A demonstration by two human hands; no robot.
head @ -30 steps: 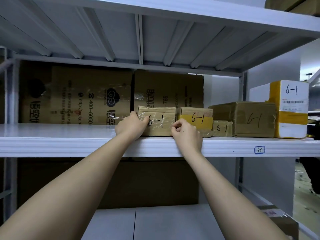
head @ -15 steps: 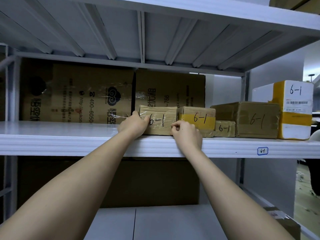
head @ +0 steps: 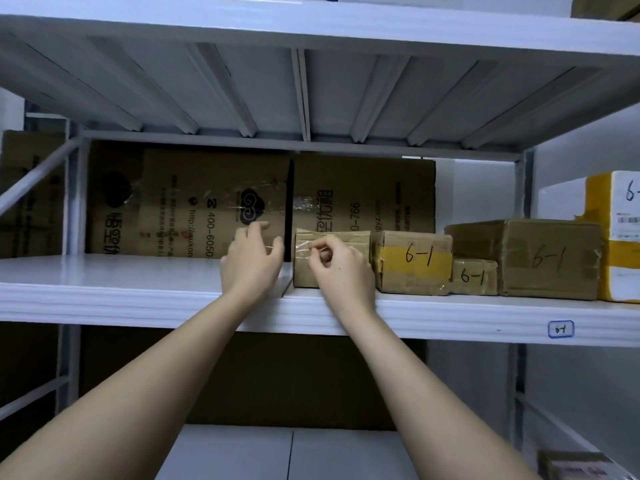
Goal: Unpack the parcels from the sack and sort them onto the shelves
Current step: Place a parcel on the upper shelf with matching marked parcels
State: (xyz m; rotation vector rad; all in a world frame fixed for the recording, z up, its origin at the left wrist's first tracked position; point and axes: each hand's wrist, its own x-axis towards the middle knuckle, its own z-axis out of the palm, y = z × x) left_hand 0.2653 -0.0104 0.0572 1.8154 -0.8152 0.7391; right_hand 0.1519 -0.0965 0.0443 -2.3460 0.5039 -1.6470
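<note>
— Starting at the left, what stands on the shelf [head: 104, 289]?

— Two big printed cartons: the left carton [head: 187, 202] behind and above the left hand [head: 251, 265], the right carton [head: 363, 195] behind both the right hand [head: 341, 268] and the small parcels.

— And the left hand itself?

— Raised over the shelf's front edge, fingers loosely spread, thumb out toward the taped parcel [head: 311, 261]. It holds nothing; a narrow gap shows between it and that parcel's left side.

— So where is the taped parcel?

— On the shelf, just right of the left hand and directly behind the right hand, which covers most of its front.

— Is the right hand gripping it?

— Its fingers are curled in with thumb and forefinger close together at the parcel's taped face. Whether they pinch the tape or only touch it, I cannot tell.

— Further right of that hand?

— A parcel with a yellow band [head: 412, 261] marked 6-1, touching the taped one. Then a small parcel [head: 474, 277], a larger brown parcel [head: 550, 261], both marked 6-1, and a white and yellow parcel [head: 620, 237] cut off by the frame. A shelf label [head: 560, 329] sits on the front edge below them.
</note>
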